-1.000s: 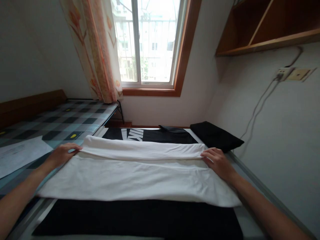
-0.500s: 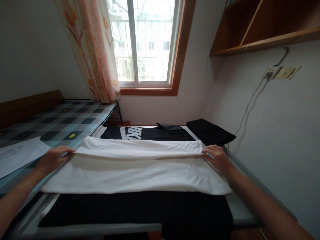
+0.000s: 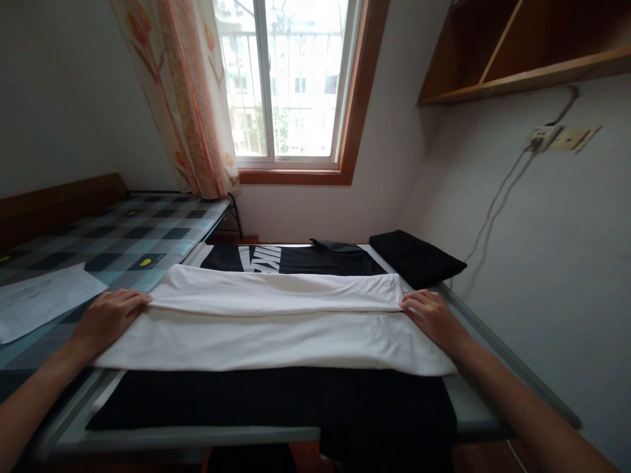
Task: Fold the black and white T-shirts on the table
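A white garment point(image 3: 276, 341), perhaps a T-shirt, lies spread across the table with its far part folded over toward me in a long band. My left hand point(image 3: 112, 314) pinches the left end of that folded edge, fingertips on the cloth. At the right end, my right hand point(image 3: 430, 314) is closed on the same edge. Underneath lies a black garment point(image 3: 276, 397), showing along the near side and hanging over the table's front edge. Beyond the fold, black cloth with large white lettering point(image 3: 266, 259) shows.
A folded black cloth point(image 3: 417, 256) rests at the table's back right corner. On the left stands a bed with a checked mattress point(image 3: 182, 226) and a sheet of paper point(image 3: 49, 299). The table point(image 3: 480, 407) meets the right wall, where cords hang from a socket point(image 3: 545, 138).
The folded band's near edge has settled flatter onto the garment, both hands lowering slightly with it. The whole view has shifted a little.
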The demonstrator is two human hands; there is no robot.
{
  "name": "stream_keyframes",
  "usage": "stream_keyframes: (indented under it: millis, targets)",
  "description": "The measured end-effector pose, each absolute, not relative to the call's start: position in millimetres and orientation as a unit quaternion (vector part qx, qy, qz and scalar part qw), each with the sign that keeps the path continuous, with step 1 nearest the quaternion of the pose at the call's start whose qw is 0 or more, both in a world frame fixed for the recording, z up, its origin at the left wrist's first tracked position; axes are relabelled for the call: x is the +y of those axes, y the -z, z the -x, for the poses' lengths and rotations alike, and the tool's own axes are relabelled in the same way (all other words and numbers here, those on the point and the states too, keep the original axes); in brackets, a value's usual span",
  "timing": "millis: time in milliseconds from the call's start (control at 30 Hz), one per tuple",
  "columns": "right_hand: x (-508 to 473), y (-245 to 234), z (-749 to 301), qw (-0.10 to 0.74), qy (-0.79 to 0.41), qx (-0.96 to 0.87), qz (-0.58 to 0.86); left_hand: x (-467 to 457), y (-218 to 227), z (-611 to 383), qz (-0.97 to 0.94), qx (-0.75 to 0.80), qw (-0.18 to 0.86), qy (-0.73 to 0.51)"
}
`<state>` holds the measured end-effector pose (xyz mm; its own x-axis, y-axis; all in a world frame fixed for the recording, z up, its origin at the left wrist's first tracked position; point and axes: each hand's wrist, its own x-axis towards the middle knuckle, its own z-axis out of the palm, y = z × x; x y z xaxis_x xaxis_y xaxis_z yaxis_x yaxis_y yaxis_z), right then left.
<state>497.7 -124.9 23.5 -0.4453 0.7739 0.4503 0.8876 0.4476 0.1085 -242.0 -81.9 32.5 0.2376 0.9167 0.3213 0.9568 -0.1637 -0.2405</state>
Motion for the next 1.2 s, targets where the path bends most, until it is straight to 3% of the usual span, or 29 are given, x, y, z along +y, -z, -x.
stream_keyframes:
  millis: [333, 600, 833, 1100, 1200]
  targets:
    - [-124.2, -27.3, -501.9, 0.182, 0.159, -0.837, 0.491, -79.0, -34.2, 233.1, 0.801, -0.570, 0.167, 0.075]
    - [-113.4, -42.1, -462.3, 0.251, 0.135, -0.789, 0.544, -47.4, -28.3, 145.0, 0.834, -0.533, 0.060, 0.131]
    - [-112.8, -6.1, -431.0, 0.129, 0.085, -0.823, 0.546, -34.5, -6.4, 99.8, 0.846, -0.525, 0.040, 0.084]
    - [-106.5, -0.8, -437.9, 0.204, 0.069, -0.696, 0.685, -11.8, -3.6, 118.1, 0.790, -0.608, 0.051, 0.055]
    - [-97.4, -4.7, -435.8, 0.197, 0.076, -0.639, 0.740, 3.5, -7.3, 119.7, 0.774, -0.629, 0.045, 0.057]
